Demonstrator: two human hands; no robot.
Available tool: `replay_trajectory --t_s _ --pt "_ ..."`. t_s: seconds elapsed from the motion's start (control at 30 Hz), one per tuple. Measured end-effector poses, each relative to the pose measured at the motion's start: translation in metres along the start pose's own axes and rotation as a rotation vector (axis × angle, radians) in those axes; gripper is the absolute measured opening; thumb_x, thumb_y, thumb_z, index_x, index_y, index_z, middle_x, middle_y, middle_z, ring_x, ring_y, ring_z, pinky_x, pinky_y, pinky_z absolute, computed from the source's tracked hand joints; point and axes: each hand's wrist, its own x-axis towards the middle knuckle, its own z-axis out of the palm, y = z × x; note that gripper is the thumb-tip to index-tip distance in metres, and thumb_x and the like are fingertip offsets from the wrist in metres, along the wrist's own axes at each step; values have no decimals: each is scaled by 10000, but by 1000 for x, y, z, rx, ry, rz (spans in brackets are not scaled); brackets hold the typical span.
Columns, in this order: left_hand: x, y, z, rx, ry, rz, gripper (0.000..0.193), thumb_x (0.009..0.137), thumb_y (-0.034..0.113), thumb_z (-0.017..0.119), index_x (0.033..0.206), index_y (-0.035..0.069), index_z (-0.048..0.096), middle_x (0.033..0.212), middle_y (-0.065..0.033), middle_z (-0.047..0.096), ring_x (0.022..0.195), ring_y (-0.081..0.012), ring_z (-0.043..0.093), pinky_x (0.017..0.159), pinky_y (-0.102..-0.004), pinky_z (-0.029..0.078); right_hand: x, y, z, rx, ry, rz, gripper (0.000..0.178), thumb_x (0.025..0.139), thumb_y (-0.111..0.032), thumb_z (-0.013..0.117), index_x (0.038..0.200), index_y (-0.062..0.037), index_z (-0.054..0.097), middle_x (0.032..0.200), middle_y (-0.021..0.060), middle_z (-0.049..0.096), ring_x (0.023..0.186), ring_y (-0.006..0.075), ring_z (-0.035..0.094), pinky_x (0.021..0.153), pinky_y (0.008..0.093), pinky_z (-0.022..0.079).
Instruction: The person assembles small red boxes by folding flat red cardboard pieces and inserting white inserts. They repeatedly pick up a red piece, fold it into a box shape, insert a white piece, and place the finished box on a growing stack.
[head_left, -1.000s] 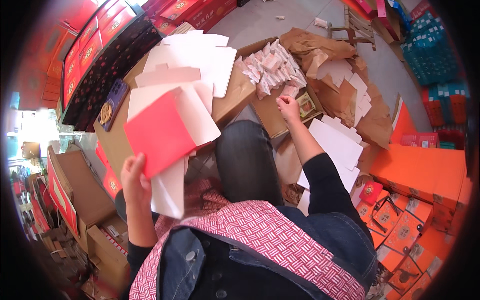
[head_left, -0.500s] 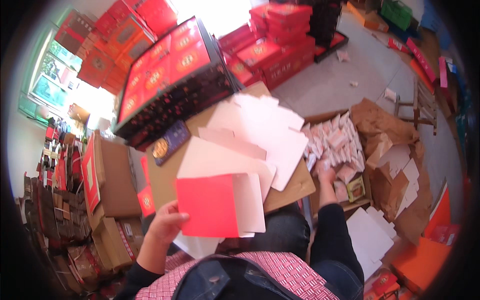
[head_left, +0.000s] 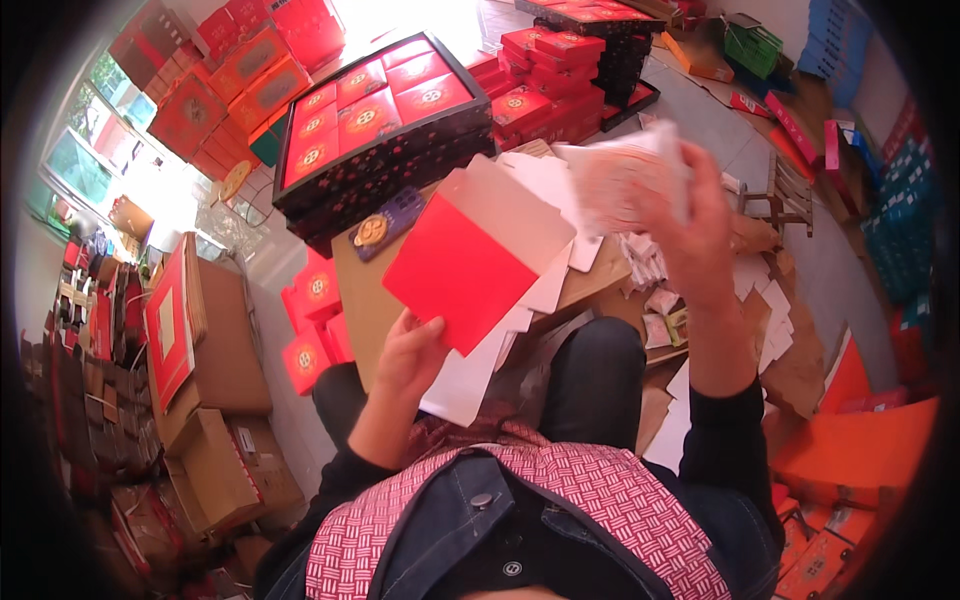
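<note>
A red cardboard box [head_left: 462, 272] with a pale open flap is in my left hand [head_left: 408, 352], thumb on its red face and fingers behind. To the right, my right hand [head_left: 695, 225] is raised and closed on a white wrapped packet [head_left: 622, 185] with pinkish print, smeared by motion. Pale unfolded box blanks [head_left: 468, 375] lie partly under the red box on a brown cardboard work surface [head_left: 355, 300]. Below my right hand, a carton of similar small packets [head_left: 645, 262] is partly hidden by that hand and forearm.
A black patterned tray [head_left: 390, 135] of red boxes stands at the far edge, near a dark blue box [head_left: 385, 225]. More red boxes [head_left: 545, 100] are stacked behind. Brown cartons [head_left: 215, 350] stand at left, orange boxes [head_left: 860, 440] at right, a wooden stool [head_left: 785, 200] farther off.
My right hand has come up out of the carton with a white packet in it. My left hand has lifted and tilted the red box. The whole view has shifted.
</note>
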Motion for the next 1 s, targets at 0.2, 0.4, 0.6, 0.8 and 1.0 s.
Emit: replay_trajectory --t_s 0.2,0.4,0.6,0.8,1.0 --pt "-29 -7 8 -159 -94 68 464 870 -5 590 1312 46 459 1254 -125 562 1165 -285 547 992 -454 434 -8 -46 87 -574 -211 -172 405 859 -245 676 1169 -40 514 990 96 667 861 199 647 747 322 497" --pt "-36 -8 -11 -221 -67 155 477 859 -5 611 1305 47 448 1243 -119 563 1143 -269 556 985 -436 437 -63 -4 114 -330 -70 -143 396 872 -254 674 1163 -21 539 1129 92 601 1045 159 570 783 317 480" --pt "-26 -21 -52 -171 1 171 501 841 -40 613 1304 56 446 1216 -100 564 1136 -254 551 988 -427 431 -38 14 132 -383 -82 67 497 825 -271 725 1203 0 551 1151 135 582 1083 222 557 886 327 469" --pt "-28 -23 -50 -198 -81 140 533 836 -38 613 1328 42 426 1268 -108 540 1188 -263 520 1031 -429 397 -26 41 128 -357 -184 -6 613 711 -251 802 1203 18 555 1167 209 578 1125 316 552 945 376 435" --pt "-30 -19 -47 -200 -85 123 512 836 -46 608 1312 33 436 1245 -106 551 1168 -253 532 1026 -420 401 -16 36 128 -485 -284 -243 459 717 -135 792 1137 -40 632 1096 123 597 1033 238 588 859 326 472"
